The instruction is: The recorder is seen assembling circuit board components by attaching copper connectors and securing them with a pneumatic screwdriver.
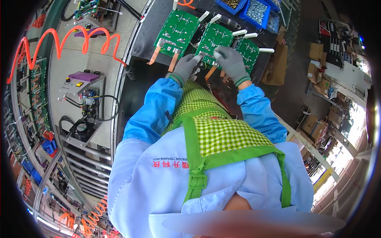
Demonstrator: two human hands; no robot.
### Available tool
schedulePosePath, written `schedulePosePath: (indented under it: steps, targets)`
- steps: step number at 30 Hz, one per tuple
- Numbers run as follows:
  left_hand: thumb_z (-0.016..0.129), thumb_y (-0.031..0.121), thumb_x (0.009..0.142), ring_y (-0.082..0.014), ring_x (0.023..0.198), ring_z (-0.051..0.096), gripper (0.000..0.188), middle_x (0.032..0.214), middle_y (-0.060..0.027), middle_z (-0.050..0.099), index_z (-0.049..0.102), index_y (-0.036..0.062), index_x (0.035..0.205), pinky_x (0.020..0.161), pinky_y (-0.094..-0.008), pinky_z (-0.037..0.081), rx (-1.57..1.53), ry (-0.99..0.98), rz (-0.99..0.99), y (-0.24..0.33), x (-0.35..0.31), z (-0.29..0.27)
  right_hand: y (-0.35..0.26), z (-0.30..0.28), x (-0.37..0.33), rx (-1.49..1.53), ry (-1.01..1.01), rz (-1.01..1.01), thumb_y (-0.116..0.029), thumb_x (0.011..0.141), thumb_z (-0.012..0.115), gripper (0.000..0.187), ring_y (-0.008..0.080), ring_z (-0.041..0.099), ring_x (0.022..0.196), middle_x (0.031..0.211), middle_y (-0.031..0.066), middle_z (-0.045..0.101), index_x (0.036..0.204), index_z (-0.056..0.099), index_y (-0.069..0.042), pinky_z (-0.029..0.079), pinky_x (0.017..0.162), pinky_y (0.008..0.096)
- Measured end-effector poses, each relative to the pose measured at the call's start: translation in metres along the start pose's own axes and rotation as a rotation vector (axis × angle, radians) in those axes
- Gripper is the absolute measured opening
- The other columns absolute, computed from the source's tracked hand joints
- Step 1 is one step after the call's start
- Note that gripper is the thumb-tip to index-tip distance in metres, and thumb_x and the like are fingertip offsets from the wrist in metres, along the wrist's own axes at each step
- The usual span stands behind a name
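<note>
My left hand, in a grey glove, is closed at the lower left corner of the middle green circuit board. My right hand, also gloved, has its fingers pinched together over that board's lower edge. Whatever they hold is too small or hidden to tell. To the left lies another green circuit board with two copper strips sticking out toward me. A third circuit board sits to the right, partly covered by my right hand. White clips stand out from the boards' edges. Another copper strip juts out below the middle board.
Blue bins of small metal parts stand at the table's far right. A cardboard box is right of the table. An orange coiled hose hangs at left, above a bench with a purple-topped control box and cables.
</note>
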State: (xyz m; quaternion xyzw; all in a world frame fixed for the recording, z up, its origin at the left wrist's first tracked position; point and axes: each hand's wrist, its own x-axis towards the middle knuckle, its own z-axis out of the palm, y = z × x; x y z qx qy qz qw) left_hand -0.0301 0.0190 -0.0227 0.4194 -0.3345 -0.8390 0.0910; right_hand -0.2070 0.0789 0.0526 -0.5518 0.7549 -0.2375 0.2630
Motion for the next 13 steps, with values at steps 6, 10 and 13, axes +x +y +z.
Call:
schedulePosePath:
  steps: [6,10,13]
  targets:
    - [0.057,0.027,0.087,-0.0043,0.054,0.049,0.024,0.075,0.0015,0.056,0.056,0.0051,0.095,0.046,-0.017,0.038,-0.074,-0.001,0.019,-0.004,0.003,-0.004,-0.004,-0.028,0.002,0.13,0.007,0.053,-0.02,0.082,0.06,0.022,0.0187,0.062,0.073,0.082,0.0114,0.064,0.096,0.062,-0.003,0.047,0.067,0.0292]
    - [0.057,0.028,0.087,-0.0032,0.054,0.049,0.023,0.077,0.0007,0.057,0.055,0.0063,0.097,0.044,-0.0165,0.039,-0.102,-0.012,-0.014,-0.001,0.004,-0.006,-0.002,-0.065,0.004,0.151,0.175,-0.023,-0.021,0.081,0.059,0.019,0.0246,0.062,0.074,0.085,0.0141,0.063,0.092,0.062,-0.006,0.047,0.067,0.0331]
    - [0.057,0.028,0.087,-0.0031,0.055,0.05,0.024,0.079,0.0007,0.058,0.054,0.0065,0.098,0.045,-0.016,0.04,-0.125,-0.043,-0.017,-0.007,0.009,-0.004,-0.006,-0.071,0.012,0.076,0.094,-0.076,-0.024,0.081,0.062,0.024,0.0231,0.063,0.074,0.086,0.014,0.064,0.093,0.061,-0.004,0.048,0.067,0.0338]
